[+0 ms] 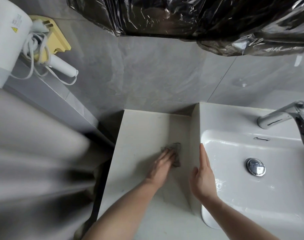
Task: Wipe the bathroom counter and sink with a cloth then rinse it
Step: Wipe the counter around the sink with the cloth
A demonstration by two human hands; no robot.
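Observation:
A small grey cloth [176, 154] lies flat on the pale counter [140, 135], left of the white sink [269, 187]. My left hand [162, 164] presses on the cloth with straight fingers, covering its near part. My right hand [202, 175] rests flat and straight-fingered on the sink's left rim, holding nothing. Inside the basin sits a chrome drain plug [255, 166], with water drops on the basin's near side. The chrome faucet [286, 116] stands at the sink's back right.
A white hair dryer [7, 42] with a coiled cord hangs on the left wall over a yellow holder [56, 37]. Black plastic sheeting [199, 18] covers the wall above. A blurred grey-white mass [35, 153] fills the left foreground. Grey tiles back the counter.

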